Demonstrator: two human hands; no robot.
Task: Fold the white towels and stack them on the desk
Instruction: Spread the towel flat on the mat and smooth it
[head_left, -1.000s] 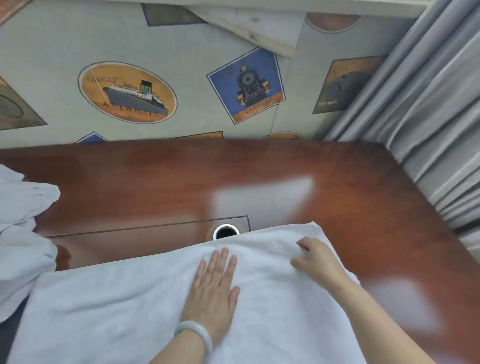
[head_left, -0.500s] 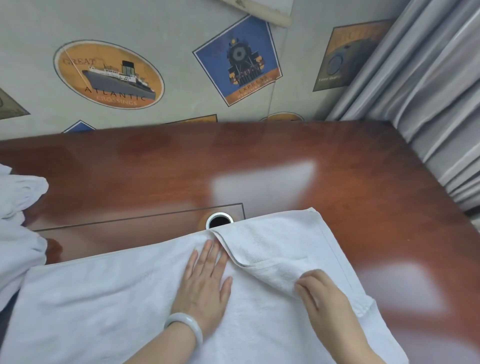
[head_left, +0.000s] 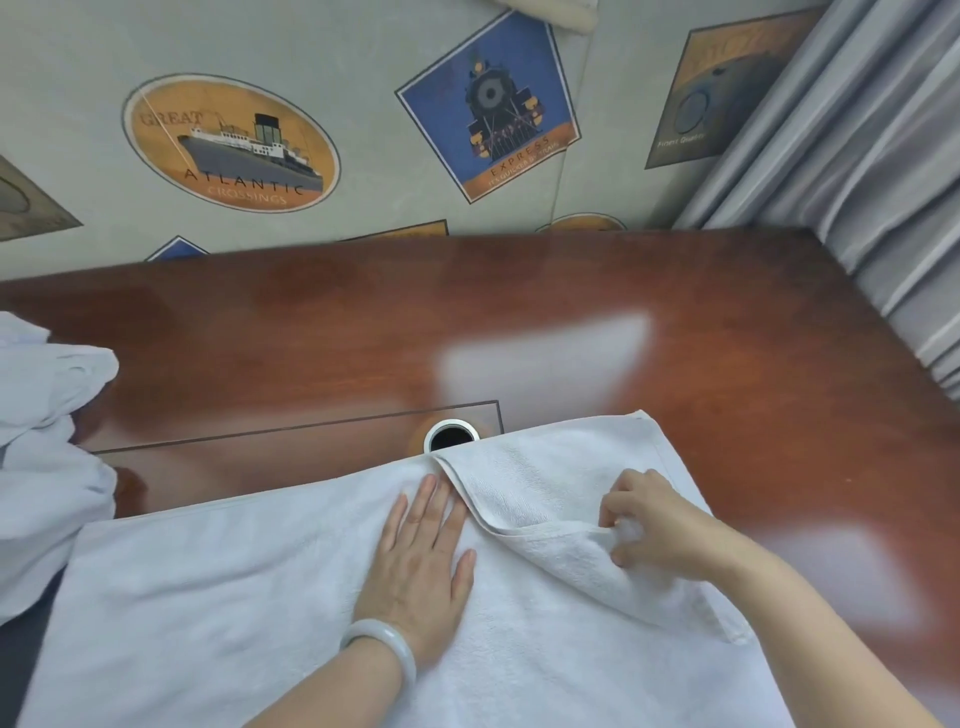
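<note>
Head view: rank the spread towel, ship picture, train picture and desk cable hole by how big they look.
1. spread towel, by far the largest
2. ship picture and train picture: about alike, so not ranked
3. cable hole, the smallest

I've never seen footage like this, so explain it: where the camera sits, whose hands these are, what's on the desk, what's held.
No machine here: a camera on a person's head looks down at their own hands. The left hand presses flat on a white towel spread on the brown desk. The right hand pinches that towel's folded-over corner in its fingers. More crumpled white towels lie at the left; a round cable hole sits by the towel's far edge.
</note>
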